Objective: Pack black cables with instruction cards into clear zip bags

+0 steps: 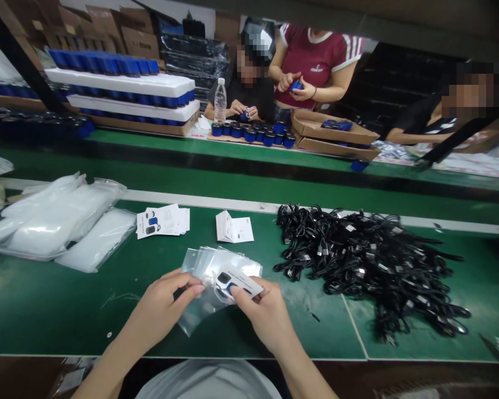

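Note:
My left hand [172,296] pinches the edge of a clear plastic bag [190,318] over the green table. In my right hand [261,307] is a printed card [243,281] showing dark and blue devices, its left end at the bag's mouth. Whether the card's end lies inside the bag is hard to tell. More clear bags [249,265] lie flat just behind and beneath my hands. Farther back are a fanned stack of printed cards [162,220] and a small pile of folded white leaflets [241,229].
Filled plastic packs [58,221] lie on the left, and a large heap of black cables [366,260] on the right. Beyond a raised ledge [191,199], people handle blue items near cardboard trays [332,130], a bottle [220,102] and stacked foam trays [125,83].

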`<state>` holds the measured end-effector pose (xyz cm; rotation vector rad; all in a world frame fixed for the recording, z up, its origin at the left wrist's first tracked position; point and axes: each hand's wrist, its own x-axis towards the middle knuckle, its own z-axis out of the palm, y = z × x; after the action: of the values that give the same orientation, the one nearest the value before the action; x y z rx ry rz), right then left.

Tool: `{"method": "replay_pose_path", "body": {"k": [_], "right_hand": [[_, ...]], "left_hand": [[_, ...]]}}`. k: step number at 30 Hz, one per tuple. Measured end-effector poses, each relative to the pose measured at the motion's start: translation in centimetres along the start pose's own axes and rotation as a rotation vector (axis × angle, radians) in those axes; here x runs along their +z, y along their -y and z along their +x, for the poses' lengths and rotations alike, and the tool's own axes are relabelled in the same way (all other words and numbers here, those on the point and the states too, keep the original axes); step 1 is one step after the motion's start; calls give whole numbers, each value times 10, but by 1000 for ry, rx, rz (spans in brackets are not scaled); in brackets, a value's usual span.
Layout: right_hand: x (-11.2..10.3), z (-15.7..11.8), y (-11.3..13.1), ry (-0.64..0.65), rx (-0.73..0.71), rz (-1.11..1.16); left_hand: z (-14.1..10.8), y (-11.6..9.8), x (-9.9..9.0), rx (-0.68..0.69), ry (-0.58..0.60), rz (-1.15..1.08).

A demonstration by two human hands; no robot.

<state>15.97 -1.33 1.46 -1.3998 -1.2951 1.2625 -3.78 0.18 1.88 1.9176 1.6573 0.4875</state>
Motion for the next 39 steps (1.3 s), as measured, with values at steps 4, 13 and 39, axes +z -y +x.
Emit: {"method": "replay_pose_path", "body": {"k": [4, 13, 39], "right_hand": [[-1, -3, 1, 57, -59, -108], [-14, -11, 12, 155, -161, -476], [11, -23, 1, 113, -345, -531]], "left_hand": [[-3, -3, 4, 55, -48, -18], [1, -7, 4, 115, -42, -110], [-22, -24, 35, 246, -263, 311]]}}
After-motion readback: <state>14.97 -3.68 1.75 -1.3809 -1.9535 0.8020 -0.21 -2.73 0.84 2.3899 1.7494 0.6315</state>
